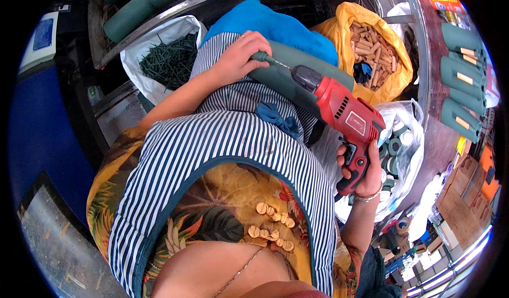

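Observation:
My right hand [374, 163] is wrapped round the grip of a red power drill [350, 110], whose black chuck points left. A thin drill bit [279, 62] runs from the chuck to a small dark green cylindrical piece [261, 58]. My left hand [238, 57] pinches that piece between thumb and fingers. Whether the bit has entered it, I cannot tell. Beneath the bit and the left hand, a thick green tube [297, 83] lies slanted across my lap, over a striped apron [212, 133] and blue cloth [260, 19].
A white bag of thin dark green sticks [168, 59] stands at left. On the right are a yellow bag [344, 22] of tan tubes and a clear plastic bag [411, 176] of green and white round parts. Several green tubes [461, 75] lie on the right-hand bench; a metal rail [175, 14] crosses behind.

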A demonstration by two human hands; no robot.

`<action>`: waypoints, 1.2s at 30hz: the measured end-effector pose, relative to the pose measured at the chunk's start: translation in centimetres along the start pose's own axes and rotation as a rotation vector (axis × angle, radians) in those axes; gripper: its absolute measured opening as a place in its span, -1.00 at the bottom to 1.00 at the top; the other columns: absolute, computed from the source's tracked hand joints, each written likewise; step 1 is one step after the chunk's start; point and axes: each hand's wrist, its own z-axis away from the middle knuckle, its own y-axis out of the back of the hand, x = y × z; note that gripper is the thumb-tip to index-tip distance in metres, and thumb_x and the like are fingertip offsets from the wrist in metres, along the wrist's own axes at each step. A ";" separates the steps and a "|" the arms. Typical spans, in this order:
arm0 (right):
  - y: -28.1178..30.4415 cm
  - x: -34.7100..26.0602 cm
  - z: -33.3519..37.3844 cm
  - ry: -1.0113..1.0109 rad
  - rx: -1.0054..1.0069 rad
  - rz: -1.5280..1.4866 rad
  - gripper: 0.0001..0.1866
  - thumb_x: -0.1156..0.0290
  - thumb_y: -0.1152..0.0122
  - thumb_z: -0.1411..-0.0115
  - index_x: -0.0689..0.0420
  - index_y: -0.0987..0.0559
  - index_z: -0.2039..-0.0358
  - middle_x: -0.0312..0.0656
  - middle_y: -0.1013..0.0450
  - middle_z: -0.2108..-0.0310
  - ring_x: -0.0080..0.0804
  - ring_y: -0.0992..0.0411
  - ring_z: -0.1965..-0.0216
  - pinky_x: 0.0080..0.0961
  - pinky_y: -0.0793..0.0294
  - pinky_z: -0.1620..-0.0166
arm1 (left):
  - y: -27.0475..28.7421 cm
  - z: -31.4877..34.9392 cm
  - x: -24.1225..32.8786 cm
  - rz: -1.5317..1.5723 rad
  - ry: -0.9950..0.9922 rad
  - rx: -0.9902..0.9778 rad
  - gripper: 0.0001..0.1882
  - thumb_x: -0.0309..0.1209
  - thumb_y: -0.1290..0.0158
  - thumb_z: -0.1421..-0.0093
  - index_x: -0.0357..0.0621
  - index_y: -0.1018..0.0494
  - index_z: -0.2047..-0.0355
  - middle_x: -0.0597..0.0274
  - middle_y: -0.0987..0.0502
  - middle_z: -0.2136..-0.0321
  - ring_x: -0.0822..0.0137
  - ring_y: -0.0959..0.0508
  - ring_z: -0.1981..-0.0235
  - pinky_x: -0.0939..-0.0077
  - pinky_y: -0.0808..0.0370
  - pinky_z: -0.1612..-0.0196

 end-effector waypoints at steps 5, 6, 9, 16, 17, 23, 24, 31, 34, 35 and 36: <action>-0.1 0.1 0.1 0.011 0.007 0.015 -0.33 -0.14 0.15 -0.35 0.28 -0.33 -0.10 0.06 -0.51 0.25 -0.29 -0.55 0.37 -0.62 -0.49 0.59 | 0.0 0.0 0.2 -0.005 0.012 0.008 -0.70 -0.52 -0.23 0.03 -0.11 -0.43 0.26 0.18 -0.45 0.24 0.11 -0.44 0.10 0.26 -0.34 -0.02; -0.2 0.1 0.2 0.006 0.006 0.015 -0.33 -0.14 0.15 -0.35 0.28 -0.33 -0.10 0.06 -0.51 0.25 -0.29 -0.55 0.38 -0.62 -0.49 0.59 | 0.0 0.0 0.2 -0.001 0.006 0.012 -0.70 -0.52 -0.23 0.03 -0.12 -0.43 0.26 0.18 -0.45 0.24 0.11 -0.44 0.11 0.26 -0.35 -0.01; -0.3 -0.1 0.3 -0.007 0.011 0.019 -0.32 -0.15 0.15 -0.35 0.28 -0.34 -0.10 0.06 -0.52 0.25 -0.29 -0.55 0.38 -0.62 -0.48 0.59 | 0.0 -0.1 0.2 0.010 -0.005 0.005 -0.70 -0.52 -0.23 0.04 -0.12 -0.43 0.27 0.17 -0.44 0.24 0.10 -0.44 0.12 0.26 -0.36 0.01; 0.0 -0.6 -0.1 -0.043 -0.002 0.000 -0.30 -0.18 0.14 -0.33 0.29 -0.34 -0.09 0.07 -0.52 0.25 -0.27 -0.56 0.37 -0.62 -0.49 0.59 | 0.1 -0.2 0.2 0.005 -0.026 0.002 -0.71 -0.50 -0.24 0.03 -0.12 -0.42 0.28 0.16 -0.44 0.25 0.09 -0.44 0.13 0.27 -0.37 0.02; 0.0 -0.7 -0.1 -0.053 -0.003 0.000 -0.29 -0.18 0.14 -0.33 0.29 -0.34 -0.09 0.07 -0.52 0.25 -0.26 -0.56 0.37 -0.62 -0.49 0.60 | 0.1 -0.1 0.1 0.006 -0.028 0.004 -0.71 -0.50 -0.24 0.02 -0.12 -0.42 0.28 0.16 -0.44 0.25 0.09 -0.44 0.12 0.26 -0.37 0.01; 0.3 -1.5 -0.3 -0.107 -0.002 0.002 -0.36 -0.13 0.07 -0.33 0.23 -0.34 -0.10 0.04 -0.50 0.30 -0.27 -0.50 0.44 -0.61 -0.45 0.63 | -0.6 0.4 0.4 0.017 0.004 0.061 -0.71 -0.50 -0.22 0.01 -0.10 -0.42 0.26 0.17 -0.43 0.28 0.09 -0.43 0.17 0.27 -0.37 0.04; 0.3 -1.7 -0.3 -0.125 -0.011 -0.015 -0.37 -0.12 0.10 -0.34 0.21 -0.32 -0.12 0.02 -0.47 0.32 -0.29 -0.46 0.45 -0.62 -0.44 0.63 | -0.7 0.5 0.5 0.027 0.008 0.074 -0.71 -0.51 -0.23 0.01 -0.10 -0.42 0.26 0.16 -0.43 0.28 0.09 -0.43 0.17 0.27 -0.37 0.04; 0.2 -2.1 -0.5 -0.156 -0.002 0.018 -0.39 -0.11 0.13 -0.36 0.18 -0.29 -0.14 -0.03 -0.41 0.38 -0.37 -0.36 0.48 -0.67 -0.37 0.66 | -1.0 0.5 0.5 0.046 0.006 0.097 -0.70 -0.53 -0.23 0.02 -0.10 -0.41 0.26 0.15 -0.43 0.28 0.08 -0.43 0.16 0.25 -0.39 0.04; 0.8 -2.3 0.2 -0.156 -0.005 0.048 -0.38 -0.11 0.12 -0.36 0.17 -0.28 -0.14 -0.03 -0.41 0.39 -0.36 -0.36 0.48 -0.67 -0.36 0.66 | -1.6 0.8 1.3 0.039 0.018 0.095 -0.69 -0.53 -0.23 0.01 -0.10 -0.41 0.26 0.15 -0.43 0.27 0.07 -0.43 0.15 0.24 -0.38 0.03; 0.8 -2.4 0.1 -0.158 -0.007 0.051 -0.38 -0.11 0.12 -0.36 0.17 -0.28 -0.15 -0.04 -0.42 0.39 -0.36 -0.36 0.48 -0.67 -0.36 0.66 | -1.7 0.8 1.3 0.040 0.022 0.091 -0.69 -0.53 -0.23 0.01 -0.10 -0.41 0.26 0.14 -0.43 0.27 0.07 -0.43 0.14 0.24 -0.38 0.02; 0.7 -2.6 0.1 -0.161 -0.008 0.055 -0.38 -0.11 0.12 -0.36 0.17 -0.28 -0.15 -0.04 -0.42 0.40 -0.36 -0.36 0.48 -0.67 -0.35 0.66 | -1.7 0.8 1.4 0.040 0.026 0.088 -0.69 -0.53 -0.23 0.01 -0.09 -0.41 0.25 0.14 -0.42 0.26 0.07 -0.43 0.14 0.23 -0.38 0.02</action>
